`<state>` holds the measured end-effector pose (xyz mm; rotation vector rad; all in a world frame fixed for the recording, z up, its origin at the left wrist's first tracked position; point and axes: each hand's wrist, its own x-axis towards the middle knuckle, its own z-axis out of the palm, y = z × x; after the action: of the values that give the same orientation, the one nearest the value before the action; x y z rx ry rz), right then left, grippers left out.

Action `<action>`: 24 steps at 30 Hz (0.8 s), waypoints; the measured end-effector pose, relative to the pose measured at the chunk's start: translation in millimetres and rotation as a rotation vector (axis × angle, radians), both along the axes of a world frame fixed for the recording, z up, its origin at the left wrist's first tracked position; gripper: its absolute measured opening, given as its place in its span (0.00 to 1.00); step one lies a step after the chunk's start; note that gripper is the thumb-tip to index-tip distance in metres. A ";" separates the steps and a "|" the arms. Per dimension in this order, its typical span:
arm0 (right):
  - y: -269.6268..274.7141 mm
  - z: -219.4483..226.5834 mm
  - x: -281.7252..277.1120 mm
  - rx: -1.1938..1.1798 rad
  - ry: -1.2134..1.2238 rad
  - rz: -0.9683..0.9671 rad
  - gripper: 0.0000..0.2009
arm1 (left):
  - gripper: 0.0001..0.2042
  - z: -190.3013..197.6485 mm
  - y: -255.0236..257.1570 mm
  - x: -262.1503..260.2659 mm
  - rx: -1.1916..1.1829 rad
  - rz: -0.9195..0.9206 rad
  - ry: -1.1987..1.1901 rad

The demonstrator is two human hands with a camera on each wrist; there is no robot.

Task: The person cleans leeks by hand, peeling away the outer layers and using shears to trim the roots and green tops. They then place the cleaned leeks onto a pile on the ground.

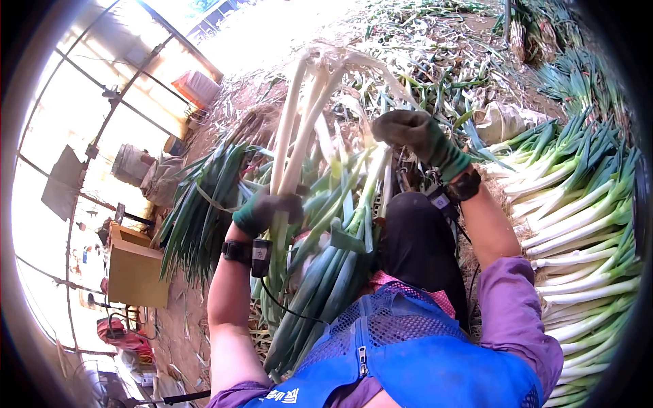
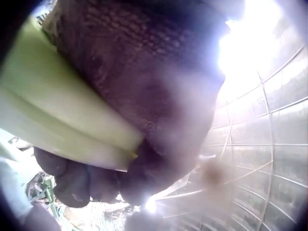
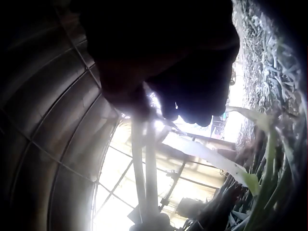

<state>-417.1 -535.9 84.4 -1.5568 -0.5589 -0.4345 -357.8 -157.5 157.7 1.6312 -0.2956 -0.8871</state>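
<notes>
In the head view my gloved left hand (image 1: pixel 267 209) grips a few long leeks (image 1: pixel 296 143) partway along, their white shafts and roots upward and green leaves hanging below. Close up in the left wrist view, the fingers curl round the pale green leeks (image 2: pixel 57 101). To the right, my gloved right hand (image 1: pixel 411 134), its fingers curled, pinches pale outer leaf peel (image 1: pixel 377 64) that arches over from the root end. A whitish strip of peel (image 3: pixel 207 154) trails by the dark right hand (image 3: pixel 163 72) in the right wrist view.
A pile of green-leaved leeks (image 1: pixel 316 285) lies before my knees. Cleaned leeks (image 1: pixel 578 251) are stacked in a row at the right. Peeled scraps (image 1: pixel 428 61) cover the ground ahead. A cardboard box (image 1: pixel 139 268) and a bucket (image 1: pixel 129 165) stand left, along the greenhouse wall.
</notes>
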 end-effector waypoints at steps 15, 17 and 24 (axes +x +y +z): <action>73.5 11.3 26.4 0.756 0.254 0.460 0.39 | 0.26 -27.3 28.0 -2.7 -0.124 -0.155 0.348; 58.4 17.7 26.6 0.173 0.325 0.405 0.25 | 0.27 -34.4 38.6 -2.3 -0.118 -0.151 0.376; -97.1 0.0 66.3 -0.428 0.105 -0.600 0.10 | 0.21 -27.6 59.8 -22.3 0.079 -0.108 0.314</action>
<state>-350.9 -633.0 84.4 -2.1500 -0.0867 -0.7111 -380.1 -97.7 130.1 1.5303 -0.1317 -1.2329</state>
